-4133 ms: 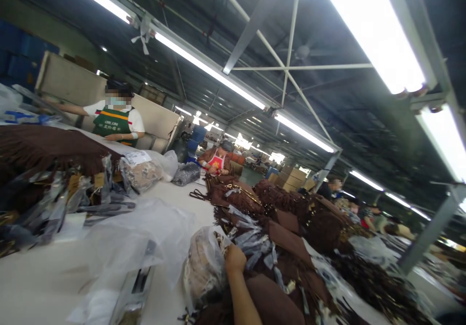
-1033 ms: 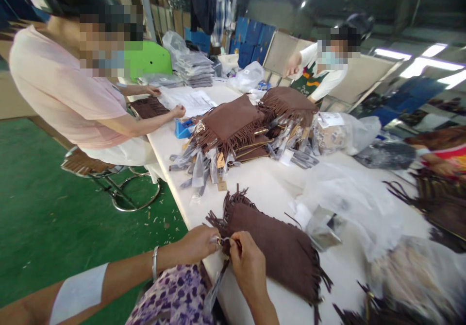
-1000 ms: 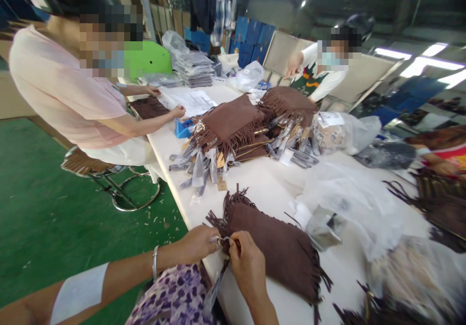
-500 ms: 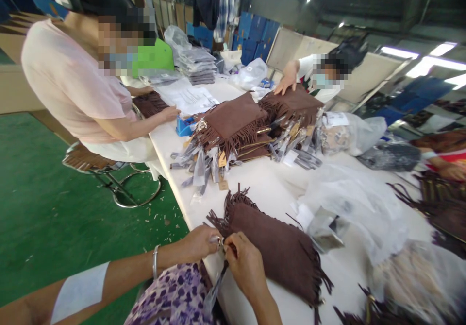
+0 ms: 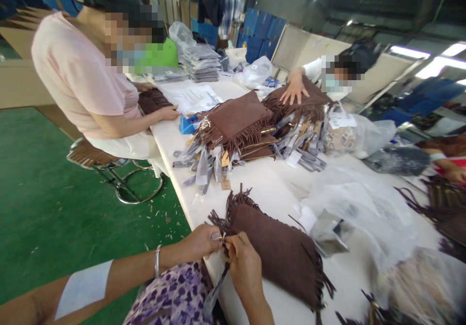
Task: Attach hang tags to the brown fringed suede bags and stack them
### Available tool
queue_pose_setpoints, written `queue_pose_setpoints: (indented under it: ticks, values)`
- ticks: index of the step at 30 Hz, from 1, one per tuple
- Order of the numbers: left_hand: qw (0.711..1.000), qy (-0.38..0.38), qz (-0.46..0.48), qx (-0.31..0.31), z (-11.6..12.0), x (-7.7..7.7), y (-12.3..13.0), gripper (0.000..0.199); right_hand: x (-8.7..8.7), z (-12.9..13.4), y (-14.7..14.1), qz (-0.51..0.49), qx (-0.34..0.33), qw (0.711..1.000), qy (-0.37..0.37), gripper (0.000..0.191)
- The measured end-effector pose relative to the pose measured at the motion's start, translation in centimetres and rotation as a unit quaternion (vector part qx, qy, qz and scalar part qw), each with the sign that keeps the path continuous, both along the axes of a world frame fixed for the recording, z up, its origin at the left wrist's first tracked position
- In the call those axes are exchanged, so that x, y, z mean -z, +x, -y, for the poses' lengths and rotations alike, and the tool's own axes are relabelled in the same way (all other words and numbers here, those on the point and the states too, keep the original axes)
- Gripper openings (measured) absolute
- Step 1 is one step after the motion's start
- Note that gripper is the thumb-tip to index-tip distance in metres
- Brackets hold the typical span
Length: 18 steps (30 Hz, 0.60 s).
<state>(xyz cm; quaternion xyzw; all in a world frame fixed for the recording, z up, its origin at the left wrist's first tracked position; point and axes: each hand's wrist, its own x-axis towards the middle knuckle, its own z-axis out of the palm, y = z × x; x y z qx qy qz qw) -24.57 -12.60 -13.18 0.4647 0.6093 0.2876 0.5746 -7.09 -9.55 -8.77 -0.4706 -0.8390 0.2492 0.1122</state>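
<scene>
A dark brown fringed bag (image 5: 273, 249) lies flat on the table, its fringed corner close to my fingers. My left hand (image 5: 202, 242) is closed in a pinch on a small silvery metal clasp (image 5: 218, 237) by that corner. My right hand (image 5: 243, 262) pinches at the same spot; its fingertips meet those of the left, and what lies between them is mostly hidden. A dark strap partly wrapped in clear plastic (image 5: 213, 298) hangs below my hands, over the table edge.
Stacked fringed bags (image 5: 240, 116) with wrapped straps and tags lie farther up the white table (image 5: 174, 169). Clear plastic bags (image 5: 360, 208) spread to the right. A blue tape dispenser (image 5: 187, 124) stands near the left edge. Co-workers sit left and stand across; another's arm shows at right.
My hands stay pinched together at the bag's corner with only slight finger movement. Across the table, a co-worker's hand now lies spread on a stacked bag. The view has shifted a little.
</scene>
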Motion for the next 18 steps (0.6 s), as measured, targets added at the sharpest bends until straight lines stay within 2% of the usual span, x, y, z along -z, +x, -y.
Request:
queue_pose_setpoints:
  ticks: [6, 10, 12, 15, 18]
  values:
    - [0.999, -0.014, 0.029, -0.023, -0.01, 0.01, 0.16, 0.012, 0.21, -0.01, -0.08, -0.027, 0.013, 0.999, -0.032, 0.025]
    - [0.999, 0.007, 0.031, -0.025, 0.09, 0.20, 0.23, 0.011, 0.20, -0.37, -0.33, -0.015, 0.025, 0.999, -0.036, 0.023]
    - [0.998, 0.020, 0.050, -0.025, 0.14, 0.17, 0.24, 0.011, 0.01, -0.59, -0.38, -0.012, 0.029, 0.999, -0.044, 0.033]
    - [0.996, 0.011, 0.081, -0.028, 0.21, 0.03, 0.32, 0.012, -0.19, -0.68, -0.20, 0.002, -0.001, 0.999, -0.037, 0.050]
    - [0.995, -0.023, 0.082, -0.051, 0.46, -0.06, 0.59, 0.015, 0.35, -0.57, 0.04, 0.019, -0.044, 0.999, -0.014, 0.040]
